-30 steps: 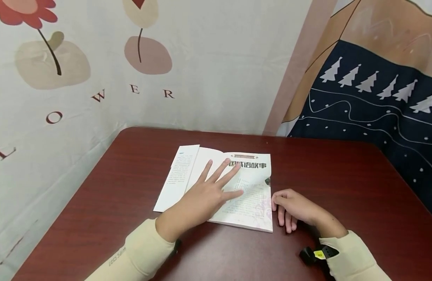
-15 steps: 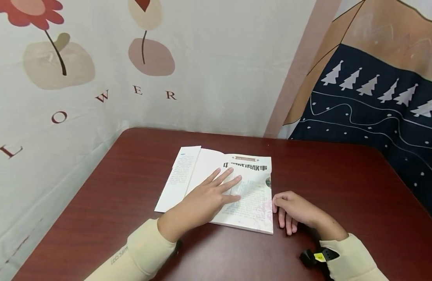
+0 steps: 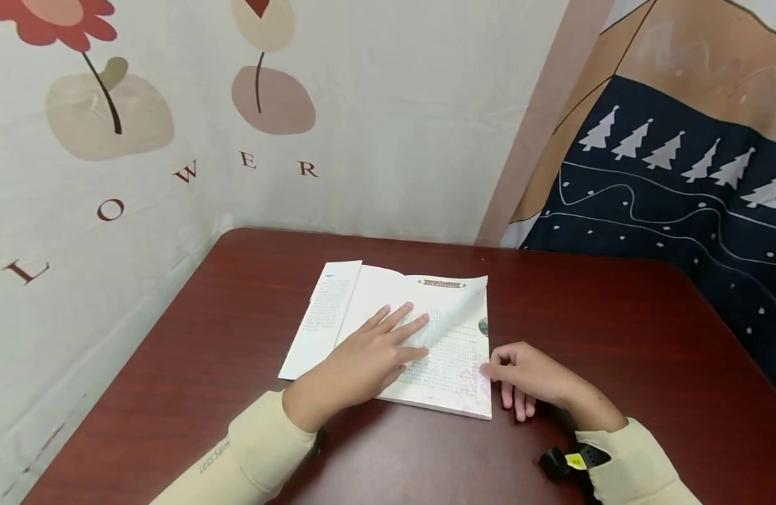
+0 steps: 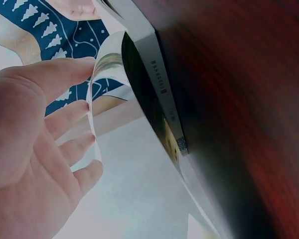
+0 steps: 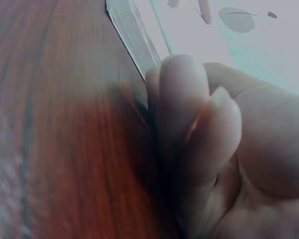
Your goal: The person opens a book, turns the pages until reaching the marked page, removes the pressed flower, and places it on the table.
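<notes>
An open book (image 3: 453, 382) with white printed pages lies on the table. Across its middle spreads my left hand (image 3: 371, 358), fingers fairly straight and apart, fingertips on the right-hand page. That page buckles in a curl near its top right corner. From the left wrist view, the fingertips touch the page (image 4: 97, 149), seen nearly edge-on beside the printed spine (image 4: 162, 79). My right hand (image 3: 531, 375) is at the book's right edge, thumb and index finger bent with a tip over the margin. I cannot tell whether they pinch the paper. The other fingers hang down.
The dark red wooden table (image 3: 615, 315) carries the book. A white cover flap (image 3: 321, 315) sticks out at its left. Behind hang a flower-print cloth (image 3: 394, 126) and a dark tree-print cloth (image 3: 678, 196). A black strapped device (image 3: 554, 463) sits at the right wrist.
The left fingertips have slid a little down the page, and its top has buckled, hiding the large printed title. The right hand's tip has moved slightly left onto the page margin.
</notes>
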`<state>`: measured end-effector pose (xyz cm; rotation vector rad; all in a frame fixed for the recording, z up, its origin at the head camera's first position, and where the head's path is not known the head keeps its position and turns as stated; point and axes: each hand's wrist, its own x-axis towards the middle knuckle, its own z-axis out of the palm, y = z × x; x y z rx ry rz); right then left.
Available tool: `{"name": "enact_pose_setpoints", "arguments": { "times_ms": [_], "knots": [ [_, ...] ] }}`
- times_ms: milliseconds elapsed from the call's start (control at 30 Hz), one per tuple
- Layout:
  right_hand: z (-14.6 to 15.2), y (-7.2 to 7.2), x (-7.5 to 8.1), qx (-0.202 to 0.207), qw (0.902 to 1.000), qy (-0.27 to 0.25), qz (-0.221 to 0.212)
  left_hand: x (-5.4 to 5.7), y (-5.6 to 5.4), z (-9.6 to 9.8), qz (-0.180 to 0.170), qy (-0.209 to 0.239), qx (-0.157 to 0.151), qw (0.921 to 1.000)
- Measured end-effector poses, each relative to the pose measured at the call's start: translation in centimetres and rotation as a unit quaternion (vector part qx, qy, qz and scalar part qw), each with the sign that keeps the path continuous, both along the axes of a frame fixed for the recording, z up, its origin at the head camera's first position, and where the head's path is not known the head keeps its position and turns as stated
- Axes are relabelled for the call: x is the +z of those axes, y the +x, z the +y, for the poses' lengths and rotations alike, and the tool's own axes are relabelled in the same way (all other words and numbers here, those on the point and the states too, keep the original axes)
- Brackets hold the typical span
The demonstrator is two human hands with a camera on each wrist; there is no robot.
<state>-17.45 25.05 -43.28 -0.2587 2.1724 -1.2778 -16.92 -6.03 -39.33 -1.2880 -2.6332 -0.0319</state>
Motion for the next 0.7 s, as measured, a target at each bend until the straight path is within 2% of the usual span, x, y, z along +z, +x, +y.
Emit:
{"name": "enact_pose_setpoints", "arguments": {
  "times_ms": [100, 700],
  "knots": [
    [0.05, -0.04, -0.07, 0.002, 0.9999, 0.006, 0.015, -0.1, -0.11, -0.07, 0.0, 0.0, 0.003, 1.0],
    [0.18, -0.05, 0.3, 0.007, 0.9999, 0.0, 0.012, 0.29, -0.15, -0.53, -0.055, 0.006, 0.043, 0.9976]
  ]
}}
